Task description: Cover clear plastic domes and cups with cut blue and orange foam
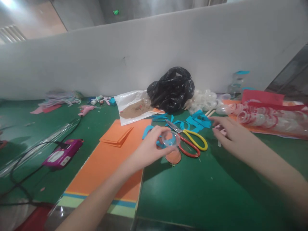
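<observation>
My left hand (157, 141) is closed on a small clear plastic cup (177, 141), its round rim facing me. Blue shows through the cup. Just below it lies an orange paper disc (173, 156). Scissors (190, 141) with one red and one yellow handle rest right beside the cup, blades pointing away to the left. Off to the right, my right hand (227, 130) has its fingers curled around a small pink-and-white item (220, 129); the fingers partly hide it, so its kind is unclear. Cut blue paper pieces (198, 121) lie between the two hands.
Orange sheets (103, 170) lie at left, with folded orange paper (116, 136) on top. Farther left are a purple box with cables (63, 154) and a pink glue gun (86, 110). A black plastic bag (172, 89) stands behind, with clear cups (204, 99) and red-rimmed cups (269, 118) to its right.
</observation>
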A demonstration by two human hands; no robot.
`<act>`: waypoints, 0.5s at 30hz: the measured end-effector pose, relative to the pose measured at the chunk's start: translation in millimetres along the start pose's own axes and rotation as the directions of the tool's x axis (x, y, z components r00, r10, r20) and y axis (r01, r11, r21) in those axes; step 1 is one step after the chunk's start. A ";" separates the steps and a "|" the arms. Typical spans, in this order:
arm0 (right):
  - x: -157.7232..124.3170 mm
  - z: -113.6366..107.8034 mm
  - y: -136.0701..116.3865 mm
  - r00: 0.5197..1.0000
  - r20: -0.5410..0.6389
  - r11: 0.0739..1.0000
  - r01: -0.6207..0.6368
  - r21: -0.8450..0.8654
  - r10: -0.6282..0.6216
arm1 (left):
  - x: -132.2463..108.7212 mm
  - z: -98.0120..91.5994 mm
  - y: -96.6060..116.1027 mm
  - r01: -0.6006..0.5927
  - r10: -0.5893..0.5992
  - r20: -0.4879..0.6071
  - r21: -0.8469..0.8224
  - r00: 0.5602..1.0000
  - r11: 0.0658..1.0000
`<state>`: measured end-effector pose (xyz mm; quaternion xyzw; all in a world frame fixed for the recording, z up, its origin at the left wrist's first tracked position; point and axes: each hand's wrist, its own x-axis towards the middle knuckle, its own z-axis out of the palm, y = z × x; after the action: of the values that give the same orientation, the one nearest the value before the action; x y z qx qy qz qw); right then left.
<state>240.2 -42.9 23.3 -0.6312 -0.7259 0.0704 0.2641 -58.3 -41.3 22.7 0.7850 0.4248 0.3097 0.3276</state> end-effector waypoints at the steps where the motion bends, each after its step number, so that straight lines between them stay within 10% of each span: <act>1: 0.6 0.1 17.7 0.999 -0.019 0.992 0.038 -0.117 -0.040 | 0.6 0.0 -1.8 0.005 -0.005 -0.017 -0.028 1.000 1.000; 6: -6.5 3.7 81.9 0.995 0.102 0.869 0.032 -0.494 0.021 | 1.9 2.2 -9.5 0.041 -0.049 -0.093 -0.086 0.994 0.995; 15: 0.7 18.7 95.3 0.974 0.165 0.891 -0.068 -0.449 0.158 | 3.7 2.2 -13.4 0.010 -0.010 -0.152 -0.006 0.988 1.000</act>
<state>315.2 -19.5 -33.9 -0.7058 -0.7073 -0.0182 0.0368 -61.2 -32.9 11.8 0.7561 0.4516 0.3681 0.2979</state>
